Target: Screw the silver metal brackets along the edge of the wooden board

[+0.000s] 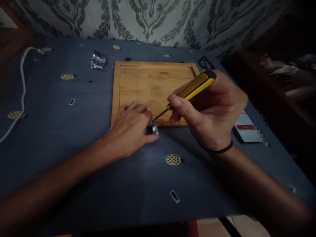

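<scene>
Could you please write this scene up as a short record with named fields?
Left hand: steadies a metal hinge at the near edge of the framed wooden panel
Right hand: grips a yellow-and-black screwdriver, tip at the hinge
Left of panel: more metal hinge hardware, a white cable
Right of panel: smartphone, partly hidden by the right hand
Surface: blue tablecloth with pineapple prints
Lighting: dim
</scene>
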